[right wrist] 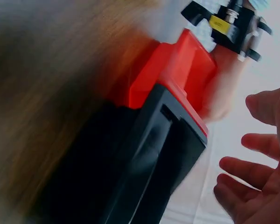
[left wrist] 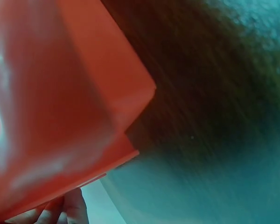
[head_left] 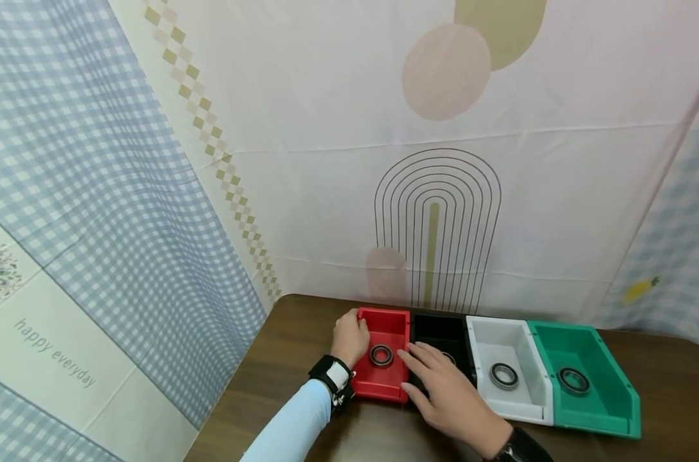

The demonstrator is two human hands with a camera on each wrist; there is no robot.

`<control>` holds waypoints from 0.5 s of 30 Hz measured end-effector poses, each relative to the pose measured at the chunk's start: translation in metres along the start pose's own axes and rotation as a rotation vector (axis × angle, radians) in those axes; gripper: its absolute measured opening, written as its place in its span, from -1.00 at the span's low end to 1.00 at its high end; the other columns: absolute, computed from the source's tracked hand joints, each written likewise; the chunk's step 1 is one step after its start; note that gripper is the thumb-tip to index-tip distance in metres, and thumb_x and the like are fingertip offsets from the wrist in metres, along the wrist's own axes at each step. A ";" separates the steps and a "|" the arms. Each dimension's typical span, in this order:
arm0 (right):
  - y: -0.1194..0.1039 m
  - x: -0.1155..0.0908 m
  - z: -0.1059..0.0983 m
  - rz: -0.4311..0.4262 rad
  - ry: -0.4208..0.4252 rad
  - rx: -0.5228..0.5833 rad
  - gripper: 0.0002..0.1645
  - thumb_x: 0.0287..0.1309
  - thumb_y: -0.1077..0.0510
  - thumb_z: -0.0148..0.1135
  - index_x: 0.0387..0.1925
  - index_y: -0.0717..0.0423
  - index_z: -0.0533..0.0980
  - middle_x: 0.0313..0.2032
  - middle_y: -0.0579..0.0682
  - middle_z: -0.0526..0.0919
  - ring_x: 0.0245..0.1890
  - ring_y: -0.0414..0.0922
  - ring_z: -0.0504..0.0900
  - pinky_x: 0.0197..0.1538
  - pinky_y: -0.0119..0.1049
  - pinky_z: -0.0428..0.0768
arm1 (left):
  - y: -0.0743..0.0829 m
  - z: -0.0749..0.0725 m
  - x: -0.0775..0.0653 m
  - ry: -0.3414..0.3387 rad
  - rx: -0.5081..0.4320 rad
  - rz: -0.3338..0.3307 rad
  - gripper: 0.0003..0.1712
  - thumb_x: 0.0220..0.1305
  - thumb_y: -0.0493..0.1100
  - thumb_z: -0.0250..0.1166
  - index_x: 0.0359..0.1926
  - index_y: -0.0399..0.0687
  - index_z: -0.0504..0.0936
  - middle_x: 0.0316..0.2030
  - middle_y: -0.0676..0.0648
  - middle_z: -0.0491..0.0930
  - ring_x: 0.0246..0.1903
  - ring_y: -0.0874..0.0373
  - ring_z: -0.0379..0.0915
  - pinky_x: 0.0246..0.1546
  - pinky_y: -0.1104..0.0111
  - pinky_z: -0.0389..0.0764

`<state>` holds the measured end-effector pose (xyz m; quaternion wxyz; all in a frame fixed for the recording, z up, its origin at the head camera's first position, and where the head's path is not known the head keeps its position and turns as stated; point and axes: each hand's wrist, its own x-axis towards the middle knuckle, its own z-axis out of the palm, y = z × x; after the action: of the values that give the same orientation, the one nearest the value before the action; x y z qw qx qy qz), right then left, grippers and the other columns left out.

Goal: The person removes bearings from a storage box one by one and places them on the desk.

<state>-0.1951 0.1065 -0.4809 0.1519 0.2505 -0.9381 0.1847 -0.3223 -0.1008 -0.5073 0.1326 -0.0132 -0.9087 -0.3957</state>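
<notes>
Four bins stand in a row on your brown surface [head_left: 303,333]; the red bin [head_left: 391,328] sits at its left end. Your left hand [head_left: 349,339] grips its left wall, while your right hand [head_left: 450,398] hovers flat, fingers spread, over the black bin [head_left: 438,330]. The red bin looks like stiff, light, slick plastic, so hold its rim. Its bearing [head_left: 381,355] looks heavy and may slide. The black bin's contents are mostly hidden, and both wrist views are blurred.

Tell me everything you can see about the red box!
The red box is a small open-topped bin that looks like shiny plastic. It sits upright on the brown table, leftmost in a row of four, right against the black bin. A dark metal ring lies flat inside. The left hand grips its left wall.
</notes>
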 end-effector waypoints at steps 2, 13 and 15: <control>-0.002 0.008 0.006 -0.053 -0.002 -0.008 -0.34 0.41 -0.09 0.39 0.45 -0.02 0.54 0.43 0.06 0.60 0.48 0.11 0.53 0.43 0.11 0.59 | 0.000 0.000 -0.001 0.002 0.001 0.007 -0.72 0.53 -0.30 0.20 0.13 -0.36 0.67 -0.05 -0.33 0.79 -0.06 -0.20 0.78 -0.05 -0.03 0.80; 0.002 0.057 0.042 -0.215 -0.065 -0.078 -0.41 0.41 0.03 0.38 0.38 0.15 0.56 0.37 0.16 0.63 0.45 0.10 0.57 0.42 0.00 0.62 | -0.001 0.000 0.001 0.025 0.010 0.039 -0.75 0.49 -0.32 0.20 0.06 -0.37 0.67 -0.12 -0.34 0.78 -0.14 -0.21 0.77 -0.11 -0.07 0.78; 0.004 0.064 0.047 -0.200 -0.100 -0.096 -0.40 0.40 0.01 0.38 0.36 0.16 0.57 0.39 0.18 0.62 0.48 0.12 0.54 0.43 0.01 0.60 | -0.009 0.006 0.002 0.033 0.013 0.056 -0.74 0.53 -0.27 0.19 0.07 -0.33 0.67 -0.12 -0.30 0.79 -0.13 -0.15 0.78 -0.11 -0.01 0.79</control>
<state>-0.2591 0.0635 -0.4996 0.1341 0.3442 -0.9226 0.1109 -0.3271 -0.1033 -0.5170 0.1586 -0.0315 -0.9081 -0.3863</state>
